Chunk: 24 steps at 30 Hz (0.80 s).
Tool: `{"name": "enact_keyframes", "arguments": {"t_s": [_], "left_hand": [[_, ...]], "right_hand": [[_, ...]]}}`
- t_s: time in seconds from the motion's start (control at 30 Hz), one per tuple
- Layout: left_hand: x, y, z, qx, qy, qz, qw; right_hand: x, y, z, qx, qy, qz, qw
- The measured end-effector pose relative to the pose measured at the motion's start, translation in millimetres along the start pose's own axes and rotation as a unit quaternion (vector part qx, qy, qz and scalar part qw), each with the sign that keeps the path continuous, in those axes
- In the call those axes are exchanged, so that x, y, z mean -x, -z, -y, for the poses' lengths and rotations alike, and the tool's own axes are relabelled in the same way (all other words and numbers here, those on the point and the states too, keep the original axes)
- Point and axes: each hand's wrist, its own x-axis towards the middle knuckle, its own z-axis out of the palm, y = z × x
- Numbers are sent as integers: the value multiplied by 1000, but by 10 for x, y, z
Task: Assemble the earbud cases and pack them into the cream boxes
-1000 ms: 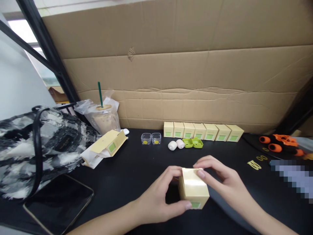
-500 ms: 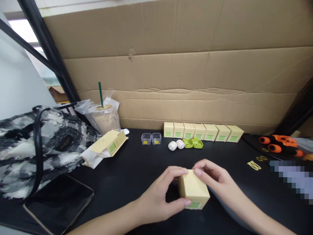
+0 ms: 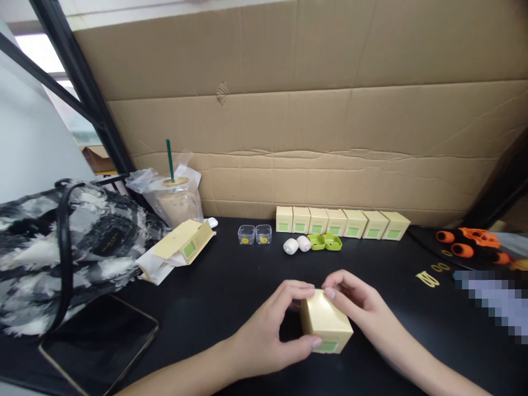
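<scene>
Both hands are clamped on a small yellow box (image 3: 325, 324) that sits low over the black table (image 3: 231, 286), near its front edge and a little right of centre. The left hand (image 3: 268, 324) wraps the box from the left, its thumb pressed along the lower near edge beside a green label and its fingers curled over the far top corner. The right hand (image 3: 357, 302) comes in from the right, its fingertips bent down onto the top rear edge, almost meeting those of the left hand. Whether the box rests on the table or is lifted slightly off it cannot be told from this angle. Well behind the hands, against the cardboard wall (image 3: 313, 137), stands a row of matching yellow boxes (image 3: 342, 223) with green labels, set side by side and touching. Just in front of that row lie two white earbud cases (image 3: 297, 244) and two green cases (image 3: 325, 241), with two clear plastic cups (image 3: 254, 234) to their left. Farther left an open yellow carton (image 3: 183, 246) lies tilted on white paper, beside an iced drink with a green straw (image 3: 177, 201) in a plastic bag. A black-and-white bag (image 3: 61, 247) fills the left edge, with a dark phone (image 3: 99, 341) lying flat in front of it. Orange objects (image 3: 470, 245) sit at the far right.
</scene>
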Motion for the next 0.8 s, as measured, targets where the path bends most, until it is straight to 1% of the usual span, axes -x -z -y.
{"name": "enact_keyframes", "arguments": {"t_s": [0.1, 0.2, 0.3, 0.4, 0.43, 0.5, 0.57, 0.6, 0.63, 0.73, 0.8], "left_hand": [[-4, 7, 0, -19, 6, 2, 1000], [-20, 14, -15, -66, 7, -6, 998], [-38, 31, -93, -104, 8, -8, 994], [-70, 131, -210, -92, 17, -20, 995], [-93, 200, -245, -87, 22, -35, 995], [-173, 403, -293, -90, 36, -84, 992], [-307, 674, -295, -107, 53, -146, 982], [-390, 820, -275, -114, 74, -178, 975], [-481, 965, -239, -119, 86, -197, 969], [-761, 1324, -51, -131, 120, -214, 961], [-929, 1471, 116, -138, 146, -213, 956]], "right_hand": [[10, -34, -1, -24, -11, -7, 1000], [25, -64, -22, -58, -23, -13, 998], [12, -76, -77, -94, -36, -9, 995], [-47, -75, -167, -132, -39, -11, 990], [-72, -75, -200, -142, -37, -16, 989], [-115, -76, -256, -154, -36, -30, 987], [-137, -84, -291, -152, -34, -40, 987], [-139, -90, -298, -147, -32, -41, 988], [-138, -97, -300, -139, -29, -39, 989], [-125, -124, -283, -113, -18, -20, 993], [-118, -139, -273, -95, -12, -3, 995]]}}
